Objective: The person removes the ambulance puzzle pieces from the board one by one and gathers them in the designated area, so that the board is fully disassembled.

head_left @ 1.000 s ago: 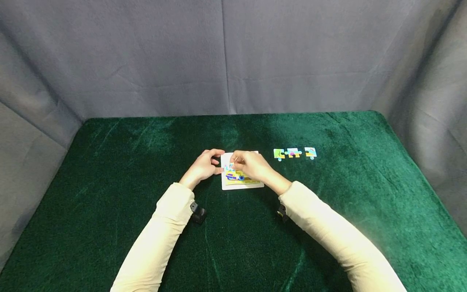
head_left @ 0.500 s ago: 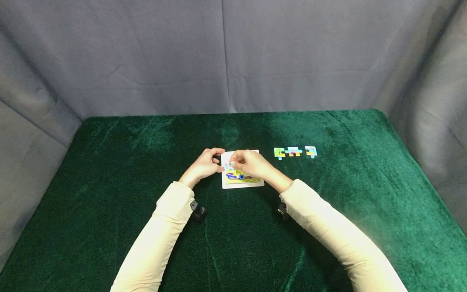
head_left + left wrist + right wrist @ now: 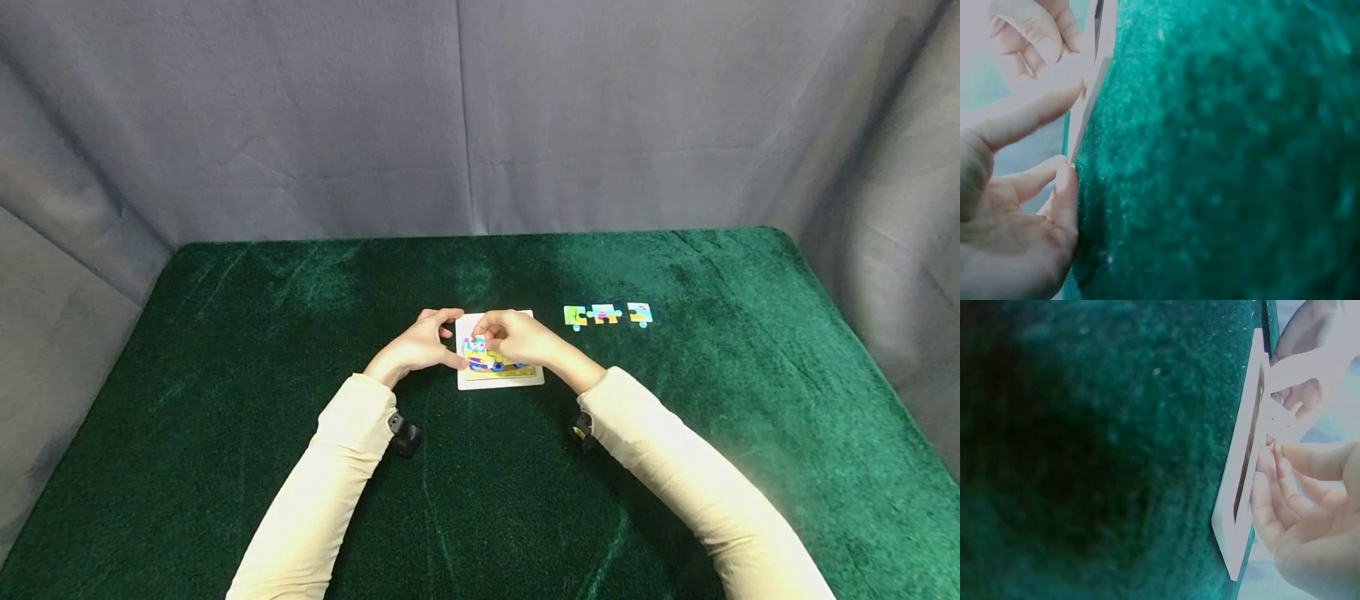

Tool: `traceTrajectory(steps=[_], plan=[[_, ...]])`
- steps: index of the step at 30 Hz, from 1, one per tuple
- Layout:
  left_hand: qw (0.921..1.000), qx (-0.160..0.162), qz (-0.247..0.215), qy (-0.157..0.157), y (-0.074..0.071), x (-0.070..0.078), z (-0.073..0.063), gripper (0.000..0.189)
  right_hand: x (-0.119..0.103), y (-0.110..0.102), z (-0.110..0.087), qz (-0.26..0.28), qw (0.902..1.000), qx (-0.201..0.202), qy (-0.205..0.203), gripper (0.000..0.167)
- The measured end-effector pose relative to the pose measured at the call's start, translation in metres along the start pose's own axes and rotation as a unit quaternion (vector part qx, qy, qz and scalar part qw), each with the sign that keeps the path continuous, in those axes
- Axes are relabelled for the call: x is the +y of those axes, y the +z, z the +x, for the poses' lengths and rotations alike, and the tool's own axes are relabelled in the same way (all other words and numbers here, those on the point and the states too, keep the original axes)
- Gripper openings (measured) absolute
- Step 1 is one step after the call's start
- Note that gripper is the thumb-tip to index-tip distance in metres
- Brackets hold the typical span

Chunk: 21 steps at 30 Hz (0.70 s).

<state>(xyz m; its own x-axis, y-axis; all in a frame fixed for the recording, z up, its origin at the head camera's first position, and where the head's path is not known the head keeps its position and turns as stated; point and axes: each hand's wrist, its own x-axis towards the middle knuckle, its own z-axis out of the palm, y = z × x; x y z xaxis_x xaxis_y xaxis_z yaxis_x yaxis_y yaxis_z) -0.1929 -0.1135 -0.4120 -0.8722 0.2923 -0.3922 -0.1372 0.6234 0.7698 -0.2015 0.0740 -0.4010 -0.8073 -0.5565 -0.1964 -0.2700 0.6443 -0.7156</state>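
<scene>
Over a white tray (image 3: 502, 383) on green bench (image 3: 483, 500), pinching a puzzle piece (image 3: 477, 342) in right hand (image 3: 519, 338), fingers of left hand (image 3: 422, 344) spread at tray's edge.

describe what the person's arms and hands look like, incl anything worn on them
Both arms are in long, pale cream sleeves, creased in places: the left sleeve and the right sleeve. At each cuff's inner side sits a small black device, left device and right device. The left hand and right hand are bare, with no gloves visible.
</scene>
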Motion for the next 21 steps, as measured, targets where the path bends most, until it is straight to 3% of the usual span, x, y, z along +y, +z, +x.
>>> traceTrajectory(steps=[21], plan=[[0.9997, 0.013, 0.017, 0.007, 0.0026, 0.0049, 0.0002, 0.081, -0.0005, -0.0009, -0.0002, 0.004, 1.0000, 0.009, 0.001, 0.016]])
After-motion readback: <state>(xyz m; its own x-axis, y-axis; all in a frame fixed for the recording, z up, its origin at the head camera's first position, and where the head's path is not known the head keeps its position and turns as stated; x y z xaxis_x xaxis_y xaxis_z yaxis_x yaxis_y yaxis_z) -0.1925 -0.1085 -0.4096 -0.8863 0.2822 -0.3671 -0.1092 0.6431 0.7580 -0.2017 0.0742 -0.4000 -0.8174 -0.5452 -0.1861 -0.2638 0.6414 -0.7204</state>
